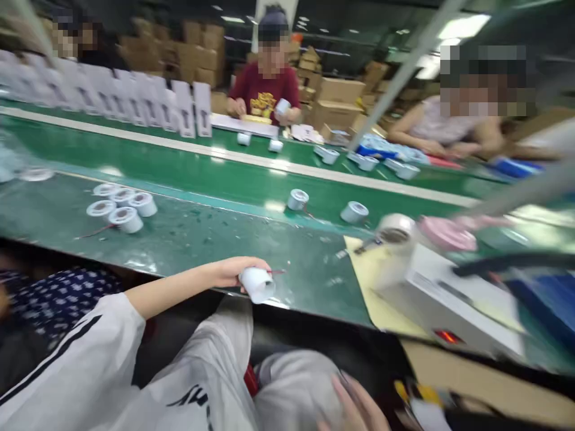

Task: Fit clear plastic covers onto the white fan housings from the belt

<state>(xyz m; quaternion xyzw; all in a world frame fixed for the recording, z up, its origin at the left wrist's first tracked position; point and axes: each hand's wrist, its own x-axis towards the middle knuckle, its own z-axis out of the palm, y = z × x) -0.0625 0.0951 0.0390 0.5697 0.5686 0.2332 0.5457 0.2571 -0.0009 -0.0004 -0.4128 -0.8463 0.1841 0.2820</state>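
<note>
Fingers of the left hand [231, 272] are wrapping a small white cylindrical part [257, 284] at the green workbench's [188, 239] near edge; right hand [354, 410] is resting on the lap (grip unclear). Steadying it would probably help.

R hand [354, 407] cut off at bottom edge; machine [449, 293] blurred.

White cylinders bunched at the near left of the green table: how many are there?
5: the white cylinders sit bunched, two in front, three behind. Blur may hide more. The left hand holds another separately.
</note>
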